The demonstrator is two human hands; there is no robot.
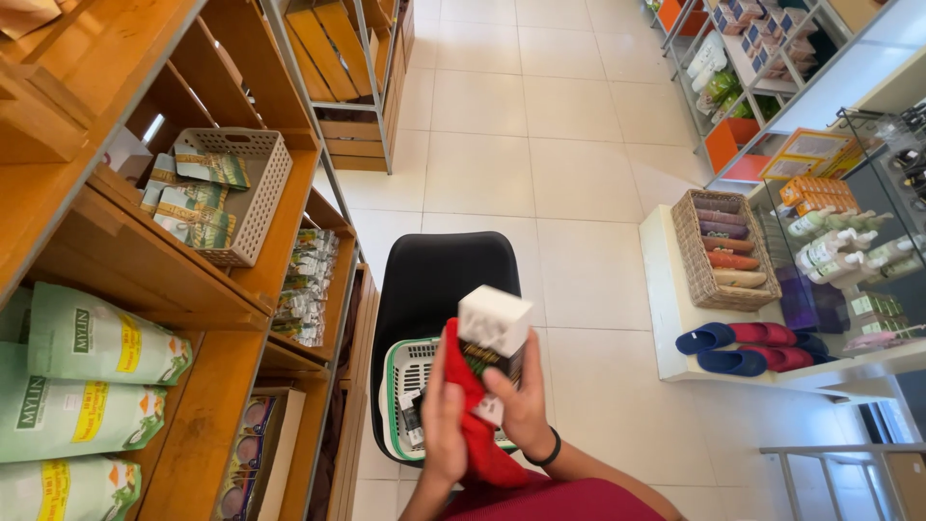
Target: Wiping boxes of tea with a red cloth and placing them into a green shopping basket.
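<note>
Box: you're holding a small carton [493,333] up in front of you, white on the top end and dark on the printed side, right above the shopping basket [405,386].
Cloth: there's a red cloth [471,410] bunched along the left side of the box and hanging down under it, between your palms.
Left hand: your left hand [444,410] is pressing flat against the cloth and the box's left side, fingers clasping it, not loose.
Right hand: your right hand [526,405] is cupping the lower right of the box, thumb on the front face, fingers wrapping the side. Black band on that wrist.
Basket: white and green, sitting on a black chair [439,275]; there's something dark inside but I can't make out what.
How it'll handle: looks like light cardboard to me, stiff enough at the edges but probably dents if you're squeezing the broad faces. The finish looks smooth, so I'd guess the cloth is making it a bit slidey on the left.
Where to grab: I'd say you're better off pinching across the narrow sides near the lower half, close to the corners.
Around you: wooden shelves [193,318] to your left with green and white bags [92,386], and a wicker basket [721,253] on a low white table [666,289] to your right.
</note>
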